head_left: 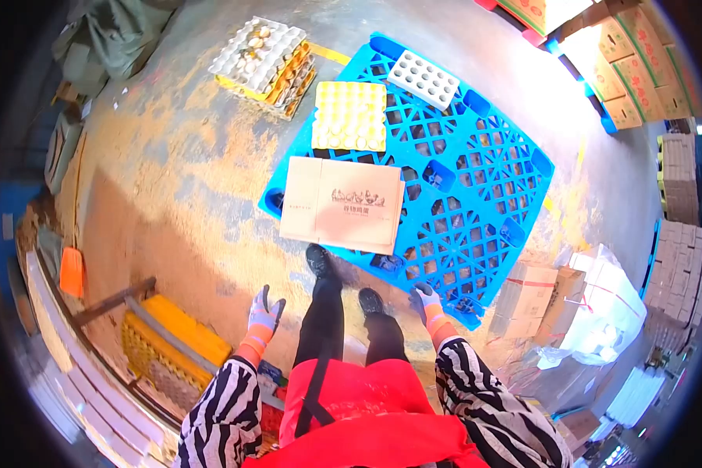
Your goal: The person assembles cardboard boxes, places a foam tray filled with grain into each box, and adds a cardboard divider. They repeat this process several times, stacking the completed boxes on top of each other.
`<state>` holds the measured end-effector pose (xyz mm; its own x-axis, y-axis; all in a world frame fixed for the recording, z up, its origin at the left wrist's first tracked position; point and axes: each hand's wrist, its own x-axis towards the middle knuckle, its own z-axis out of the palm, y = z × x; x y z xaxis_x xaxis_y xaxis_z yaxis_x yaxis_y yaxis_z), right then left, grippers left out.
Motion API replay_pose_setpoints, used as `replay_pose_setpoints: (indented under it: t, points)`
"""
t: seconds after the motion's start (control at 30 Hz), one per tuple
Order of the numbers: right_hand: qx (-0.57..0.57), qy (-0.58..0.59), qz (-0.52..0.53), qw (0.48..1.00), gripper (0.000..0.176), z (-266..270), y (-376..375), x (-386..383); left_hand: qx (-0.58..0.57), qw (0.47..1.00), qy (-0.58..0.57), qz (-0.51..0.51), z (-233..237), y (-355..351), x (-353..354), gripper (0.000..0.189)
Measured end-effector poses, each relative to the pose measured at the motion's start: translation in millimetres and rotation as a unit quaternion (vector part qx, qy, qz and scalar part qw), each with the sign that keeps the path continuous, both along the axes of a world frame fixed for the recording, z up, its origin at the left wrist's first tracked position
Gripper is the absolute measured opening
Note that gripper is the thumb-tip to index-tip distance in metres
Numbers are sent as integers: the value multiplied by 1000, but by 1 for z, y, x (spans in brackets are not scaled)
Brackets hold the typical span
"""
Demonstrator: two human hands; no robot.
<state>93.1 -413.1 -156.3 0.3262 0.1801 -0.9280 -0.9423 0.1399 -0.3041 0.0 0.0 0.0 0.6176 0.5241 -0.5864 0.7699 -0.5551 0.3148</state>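
Observation:
My left hand [265, 310], in a grey and orange glove, hangs over the floor with its fingers apart and nothing in it. My right hand [427, 303], gloved alike, is near the front edge of a blue plastic pallet [476, 210]; its fingers look slightly spread and hold nothing visible. A flat cardboard box [343, 204] with printing lies on the pallet's near left part. Behind it is a yellow egg tray [349, 117]. Farther back sits a white block with round holes [423, 80]. Both hands are apart from these things.
Stacked egg trays [264, 62] stand on the floor at the back left. Yellow crates [164, 343] are at the lower left. Cardboard pieces [525, 299] and a clear plastic bag [607, 308] lie at the right. Stacked cartons [639, 70] fill the upper right.

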Motion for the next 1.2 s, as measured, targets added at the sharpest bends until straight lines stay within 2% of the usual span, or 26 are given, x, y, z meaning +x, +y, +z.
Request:
replay_pose_setpoints:
  t: [0.03,0.07,0.17,0.2,0.23,0.27,0.3,0.33,0.37,0.4,0.43,0.5,0.53,0.57,0.63,0.67,0.73,0.83,0.9,0.97,1.03,1.07,1.1,1.17,1.2]
  points:
    - [-16,-5,10,1000,39,-39,19,20,2,999,-27,17,-33,22,30,74]
    - [-32,-9,21,999,38,-86,42,41,19,1000,9,10,-75,50,62,73]
    - [-91,-165,13,982,45,-300,112,71,72,995,64,-6,-230,129,160,79]
    - [-126,-139,-8,982,46,-294,136,122,69,996,58,17,-285,151,185,81]
    - [-187,-164,50,967,55,-308,163,165,66,996,53,39,-340,170,208,83]
    - [-150,-149,-37,977,65,-344,187,192,74,996,20,36,-398,187,225,83]
    - [-163,-167,-39,972,73,-406,199,204,82,996,-13,36,-453,203,235,83]
    - [-194,-246,-62,948,75,-464,213,213,94,994,-25,43,-503,216,246,81]
    - [-162,-238,-126,949,75,-490,227,222,105,993,-37,49,-547,226,254,80]
    - [-196,-218,-76,953,76,-510,236,227,-29,990,-92,107,-585,234,256,77]
    - [-229,-197,-25,953,77,-526,244,227,-161,962,-146,166,-614,241,254,75]
    - [-247,-150,-27,957,85,-546,253,229,-123,969,-151,151,-650,255,250,68]
    - [-180,-79,-83,977,74,-510,267,237,-120,965,-118,204,-627,245,259,64]
    - [-57,-68,-55,994,67,-522,256,225,-119,969,-70,205,-624,251,245,62]
    - [-73,-21,20,997,56,-487,261,220,-112,972,8,208,-598,272,227,59]
    - [-84,4,3,996,57,-459,264,215,-165,963,-26,213,-574,273,211,59]
    - [-57,1,56,997,56,-420,256,197,-249,936,-55,242,-512,279,167,63]
    - [-63,-6,113,992,52,-301,268,181,-304,902,-67,299,-378,261,109,63]
    - [38,-26,87,995,57,-234,274,169,-319,864,-61,384,-290,252,69,64]
    - [73,-65,126,987,54,-150,276,150,-317,871,-87,366,-206,237,10,61]
    - [89,-29,194,976,48,-66,268,129,-320,870,-173,332,-117,214,-62,59]
    - [116,-34,216,969,43,-22,267,114,-345,851,-226,325,-71,206,-95,63]
    - [132,-26,257,957,41,19,265,101,-396,805,-259,357,-5,199,-121,69]
    - [174,-29,341,923,51,132,296,71,-420,748,-338,387,73,194,-195,72]
    - [198,-47,376,904,54,178,310,57,-423,734,-326,419,128,197,-221,73]
